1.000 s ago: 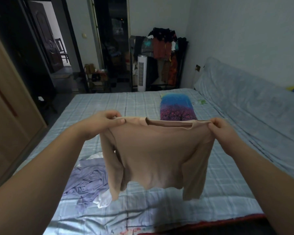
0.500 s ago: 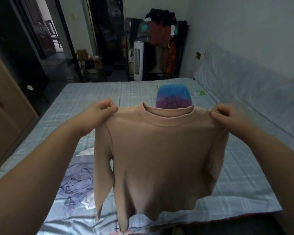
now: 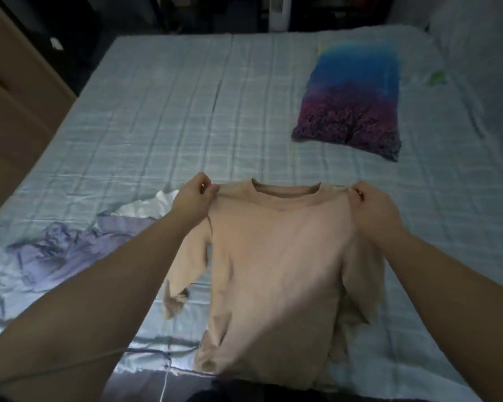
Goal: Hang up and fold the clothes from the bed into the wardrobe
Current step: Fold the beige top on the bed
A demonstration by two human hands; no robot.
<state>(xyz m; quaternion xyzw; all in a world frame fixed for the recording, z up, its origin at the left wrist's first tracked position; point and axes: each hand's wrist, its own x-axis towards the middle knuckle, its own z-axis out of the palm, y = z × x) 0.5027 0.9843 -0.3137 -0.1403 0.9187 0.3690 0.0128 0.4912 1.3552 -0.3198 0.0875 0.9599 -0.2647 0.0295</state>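
A beige long-sleeved top (image 3: 276, 271) lies spread front-up on the near part of the bed (image 3: 163, 117), its collar pointing away from me. My left hand (image 3: 193, 200) pinches its left shoulder and my right hand (image 3: 373, 208) pinches its right shoulder. The left sleeve trails down onto the sheet beside the body; the right sleeve is bunched under my right forearm. A lilac garment (image 3: 70, 250) lies crumpled to the left, with a white piece (image 3: 145, 207) behind it.
A blue and purple folded item (image 3: 355, 103) rests far right on the checked sheet. The wooden wardrobe (image 3: 15, 100) stands along the left. A grey bolster (image 3: 482, 53) runs along the right. A white fan base (image 3: 278, 13) stands beyond the bed.
The top hung in the air between my hands before; both hands have come down and it now lies on the bed. My view has tilted down toward the mattress.
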